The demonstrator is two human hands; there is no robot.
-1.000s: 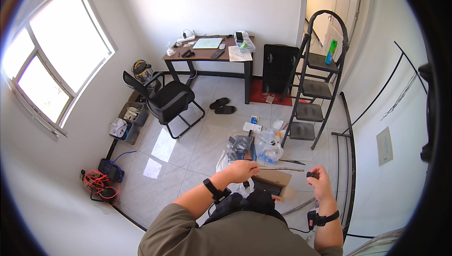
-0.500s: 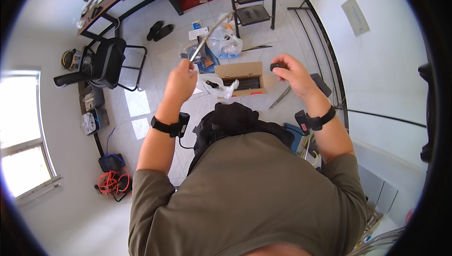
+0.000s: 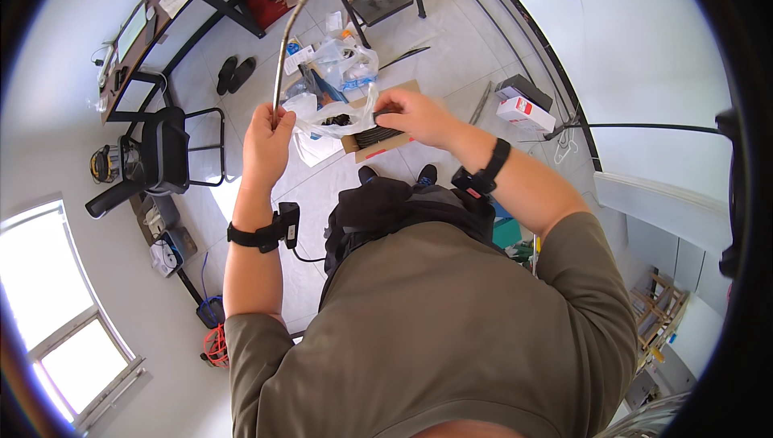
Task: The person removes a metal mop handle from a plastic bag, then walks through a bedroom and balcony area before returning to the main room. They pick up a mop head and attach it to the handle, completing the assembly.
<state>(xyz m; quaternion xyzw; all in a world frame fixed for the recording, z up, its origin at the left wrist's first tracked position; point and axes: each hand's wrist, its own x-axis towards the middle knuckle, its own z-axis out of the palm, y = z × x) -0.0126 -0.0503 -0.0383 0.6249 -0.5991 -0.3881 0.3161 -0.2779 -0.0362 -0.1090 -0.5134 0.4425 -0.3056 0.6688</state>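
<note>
left hand point(image 3: 267, 144): fingers closed round the near end of the metal rod point(image 3: 282, 59), with no gap to speak of; a grip this low should let the far end swing, so slow wrist turns would serve better than quick ones

metal rod: held up in front of the body over the left side of the clutter, pointing away from the person and bending rightward near its far end; watch that bent tip, as it lies well beyond the fingers and could knock the step ladder point(image 3: 378, 3)

right hand point(image 3: 415, 116): fingers and thumb curled in, nearly closed on a small dark piece point(image 3: 386, 113), which is mostly covered; how it is turned in the fingers I cannot tell, so a look at its open side would be wise before using it

plastic bag point(image 3: 342, 59): lies loose on the floor past the hands, with white film showing between them too; fingers are best held clear, since thin film could snag on the rod or the dark piece

cardboard box point(image 3: 388, 146): stands open on the floor, below the right hand in this view, long dark strips point(image 3: 372, 137) inside; a firm pinch matters here, as a dropped piece could be hard to spot among them

shoes point(image 3: 427, 174): just on the near side of the box; small, careful steps would avoid kicking it
</note>
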